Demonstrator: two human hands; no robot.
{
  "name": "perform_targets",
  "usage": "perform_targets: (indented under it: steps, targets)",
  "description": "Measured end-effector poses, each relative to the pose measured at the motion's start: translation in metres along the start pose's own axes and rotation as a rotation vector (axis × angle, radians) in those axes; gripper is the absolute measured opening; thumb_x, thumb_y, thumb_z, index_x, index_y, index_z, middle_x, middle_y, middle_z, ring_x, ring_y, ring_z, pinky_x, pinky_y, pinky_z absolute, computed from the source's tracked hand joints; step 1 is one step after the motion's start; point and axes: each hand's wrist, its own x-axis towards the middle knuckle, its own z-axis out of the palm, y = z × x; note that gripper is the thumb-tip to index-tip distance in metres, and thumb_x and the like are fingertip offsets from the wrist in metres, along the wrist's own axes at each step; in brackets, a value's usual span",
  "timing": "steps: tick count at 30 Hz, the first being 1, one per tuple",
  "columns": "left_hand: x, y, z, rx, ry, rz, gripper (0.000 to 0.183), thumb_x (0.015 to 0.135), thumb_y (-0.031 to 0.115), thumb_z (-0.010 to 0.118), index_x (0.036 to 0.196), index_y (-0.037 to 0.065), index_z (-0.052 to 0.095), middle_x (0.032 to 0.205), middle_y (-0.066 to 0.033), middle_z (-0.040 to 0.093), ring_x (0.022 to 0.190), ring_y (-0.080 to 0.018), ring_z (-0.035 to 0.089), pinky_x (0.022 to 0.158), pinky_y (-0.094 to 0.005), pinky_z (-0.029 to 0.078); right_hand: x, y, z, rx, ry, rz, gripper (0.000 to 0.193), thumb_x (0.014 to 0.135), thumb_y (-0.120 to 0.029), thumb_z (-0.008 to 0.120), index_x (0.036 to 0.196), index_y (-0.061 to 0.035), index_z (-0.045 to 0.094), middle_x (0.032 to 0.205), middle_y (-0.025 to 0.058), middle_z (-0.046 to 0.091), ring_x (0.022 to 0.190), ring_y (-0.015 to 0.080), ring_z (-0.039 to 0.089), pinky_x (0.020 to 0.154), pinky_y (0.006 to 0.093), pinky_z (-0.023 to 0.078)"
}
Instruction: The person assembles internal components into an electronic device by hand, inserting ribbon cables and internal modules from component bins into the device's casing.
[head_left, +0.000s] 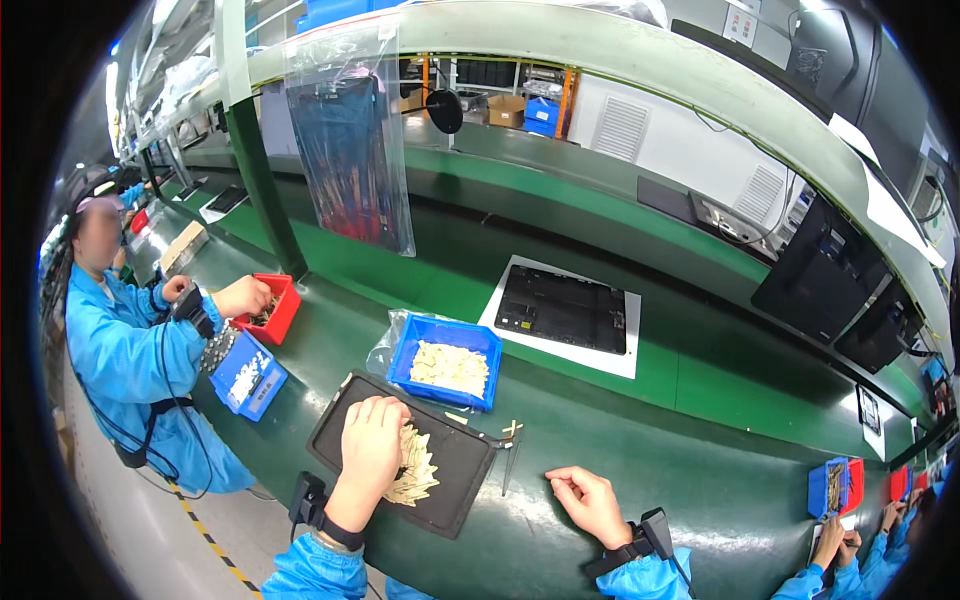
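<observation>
My left hand (372, 445) is over a shallow black tray (455, 500), its fingers curled down and pressed together. Beside it a heap of pale yellow thin strips (412, 475) lies in the tray, partly hidden by the hand. My right hand (592, 505) hovers over the green tabletop to the right of the tray, its thumb and fingers bent together. What either hand holds, if anything, cannot be made out. Dark tweezers (511, 465) lie between the tray and my right hand, near a few loose strips. A blue bin (402, 350) with more pale pieces stands just behind the tray.
At left a co-worker in blue (135, 320) reaches into a red bin (290, 310) beside another blue bin (262, 400). A dark flat panel (565, 308) lies on a white sheet beyond. A plastic bag (350, 150) hangs overhead. More bins (822, 490) and other hands are at far right.
</observation>
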Motion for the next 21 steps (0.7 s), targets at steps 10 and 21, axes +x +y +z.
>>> perform_targets:
  steps: [10, 21]
  targets:
    - [0.042, 0.048, -0.045, -0.506, -0.035, 0.023, 0.015, 0.077, -0.003, 0.066, 0.089, 0.003, 0.060, 0.081, -0.0120, 0.063, 0.075, -0.0312, 0.061, 0.069, -0.0380, 0.048, 0.060, -0.098, 0.023, 0.129, -0.130, -0.331, 0.017, 0.088, -0.015, 0.067, 0.101, -0.0046, 0.065, 0.084, 0.0063, 0.061, 0.067, 0.0094, 0.055, 0.058, 0.0250, 0.044]
    - [0.069, 0.017, -0.017, -1.531, -0.465, -0.527, 0.023, 0.094, 0.015, 0.061, 0.109, 0.000, 0.068, 0.088, -0.0049, 0.068, 0.072, -0.0078, 0.060, 0.065, -0.0212, 0.050, 0.101, -0.097, 0.034, 0.693, -0.291, -0.130, 0.015, 0.092, -0.015, 0.064, 0.088, -0.0004, 0.066, 0.086, -0.0019, 0.060, 0.072, 0.0031, 0.051, 0.065, 0.0189, 0.042]
